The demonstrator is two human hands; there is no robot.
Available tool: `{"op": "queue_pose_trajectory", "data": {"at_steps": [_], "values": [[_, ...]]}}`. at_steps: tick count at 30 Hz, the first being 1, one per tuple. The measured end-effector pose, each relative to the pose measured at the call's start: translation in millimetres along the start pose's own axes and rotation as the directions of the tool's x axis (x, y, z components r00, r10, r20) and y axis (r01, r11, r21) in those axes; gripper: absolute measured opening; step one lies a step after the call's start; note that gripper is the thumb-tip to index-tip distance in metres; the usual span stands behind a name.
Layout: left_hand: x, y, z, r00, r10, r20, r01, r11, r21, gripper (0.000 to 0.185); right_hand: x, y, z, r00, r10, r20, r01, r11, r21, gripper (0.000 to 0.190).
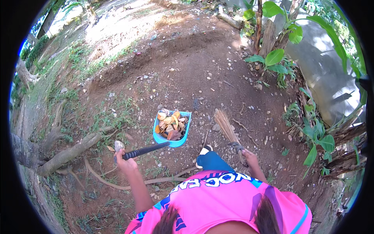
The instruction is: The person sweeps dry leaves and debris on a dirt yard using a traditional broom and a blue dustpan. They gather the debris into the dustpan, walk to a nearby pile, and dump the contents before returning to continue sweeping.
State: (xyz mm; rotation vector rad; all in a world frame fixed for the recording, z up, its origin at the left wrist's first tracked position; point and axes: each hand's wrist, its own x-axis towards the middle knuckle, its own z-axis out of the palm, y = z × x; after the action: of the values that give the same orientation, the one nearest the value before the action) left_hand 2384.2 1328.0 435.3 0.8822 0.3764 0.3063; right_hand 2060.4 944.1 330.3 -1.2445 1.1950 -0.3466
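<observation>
A blue plastic dustpan (187,125) full of dry brown and yellow leaves (172,124) is in front of me, left of centre. My left hand (126,161) is closed around the end of its black handle (149,150). On the right, my right hand (249,158) grips a stick broom (226,124) near its dark binding. The broom's bristles point up and away over the pebbly soil, apart from the dustpan.
Thick exposed tree roots (70,152) run along the left, and a thinner root (152,181) crosses near my foot (206,150). Banana plants (274,57) and a grey wall (318,67) stand at the right. Pebbles and twigs dot the bare soil (190,73).
</observation>
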Motion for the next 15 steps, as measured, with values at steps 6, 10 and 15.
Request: {"op": "queue_pose_trajectory", "data": {"at_steps": [6,10,15], "values": [[37,-13,125,0.999,-0.035,0.022,0.035,0.999,0.002,0.014,80,-86,20,0.996,0.083,-0.014,-0.082,0.995,0.051,0.044],[61,-25,186,0.999,-0.034,-0.023,0.034,0.999,0.016,0.013,118,-134,37,0.997,-0.048,-0.055,0.051,0.998,0.042,0.045],[81,-52,265,0.997,-0.026,0.072,0.027,0.999,-0.021,0.012,166,-182,47,0.996,-0.086,-0.039,0.09,0.991,0.102,0.046]]}}
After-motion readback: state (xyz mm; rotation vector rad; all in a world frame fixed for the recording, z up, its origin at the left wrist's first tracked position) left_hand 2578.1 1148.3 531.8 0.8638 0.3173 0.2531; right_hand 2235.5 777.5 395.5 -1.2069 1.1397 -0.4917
